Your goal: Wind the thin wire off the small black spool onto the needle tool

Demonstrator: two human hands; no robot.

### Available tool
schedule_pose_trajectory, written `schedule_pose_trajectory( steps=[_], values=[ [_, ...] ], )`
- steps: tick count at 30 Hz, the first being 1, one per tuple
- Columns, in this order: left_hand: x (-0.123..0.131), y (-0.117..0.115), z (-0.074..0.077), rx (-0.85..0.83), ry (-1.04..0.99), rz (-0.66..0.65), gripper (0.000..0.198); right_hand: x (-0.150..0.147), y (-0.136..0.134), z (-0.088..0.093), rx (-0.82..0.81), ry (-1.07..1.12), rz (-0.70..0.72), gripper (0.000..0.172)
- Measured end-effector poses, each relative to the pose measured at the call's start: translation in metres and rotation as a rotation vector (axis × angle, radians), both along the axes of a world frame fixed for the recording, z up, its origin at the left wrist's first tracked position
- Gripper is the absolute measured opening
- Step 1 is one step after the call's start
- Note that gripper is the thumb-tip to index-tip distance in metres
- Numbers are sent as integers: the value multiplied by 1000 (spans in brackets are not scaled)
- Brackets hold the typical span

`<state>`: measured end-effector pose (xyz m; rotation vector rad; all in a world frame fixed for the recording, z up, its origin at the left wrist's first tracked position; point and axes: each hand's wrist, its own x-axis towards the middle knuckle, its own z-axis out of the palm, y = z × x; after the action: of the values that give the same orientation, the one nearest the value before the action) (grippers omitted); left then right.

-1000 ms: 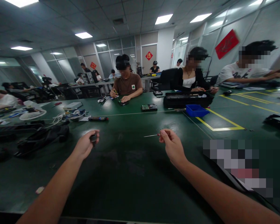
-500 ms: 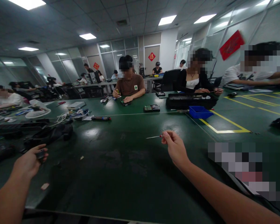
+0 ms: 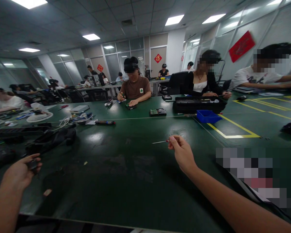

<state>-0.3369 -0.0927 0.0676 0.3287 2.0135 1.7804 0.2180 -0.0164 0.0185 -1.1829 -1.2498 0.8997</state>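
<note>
My right hand (image 3: 181,150) pinches the red handle of a thin screwdriver (image 3: 161,141) above the green tabletop, its metal shaft pointing left. At the left, my left hand (image 3: 21,171) is closed round a small dark block-like piece (image 3: 32,164), whose kind I cannot make out. Beyond that hand lies a black plastic part (image 3: 55,140). Two small pale scraps lie on the table, one of them a pinkish-white chip (image 3: 47,193) to the right of my left wrist.
A hard drive with a green circuit board (image 3: 157,112) lies mid-table, left of a blue tray (image 3: 208,116) and a long black housing (image 3: 199,105). A dark-handled tool (image 3: 105,122) and tangled cables (image 3: 72,119) are at the left. Several co-workers sit round the table.
My left hand has moved left and slightly down with the dark piece in it. My right hand and the screwdriver have stayed almost still.
</note>
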Motion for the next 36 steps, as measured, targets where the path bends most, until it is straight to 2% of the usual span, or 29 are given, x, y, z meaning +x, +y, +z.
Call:
schedule_pose_trajectory(
  steps=[7, 13, 27, 36],
  values=[
    [-1, 0, -1, 3, 13, -11, 21, 0, 2, -3, 9, 0, -1, 27],
    [5, -4, 3, 36, 0, -11, 25, 0, 6, -8, 49, 7, -21, 28],
    [13, -5, 5, 54, 21, -1, 24, 1, 4, -6, 29, 6, -2, 29],
    [7, -6, 2, 47, 59, 6, 25, 2, 4, -8, 32, -5, -2, 33]
  ],
)
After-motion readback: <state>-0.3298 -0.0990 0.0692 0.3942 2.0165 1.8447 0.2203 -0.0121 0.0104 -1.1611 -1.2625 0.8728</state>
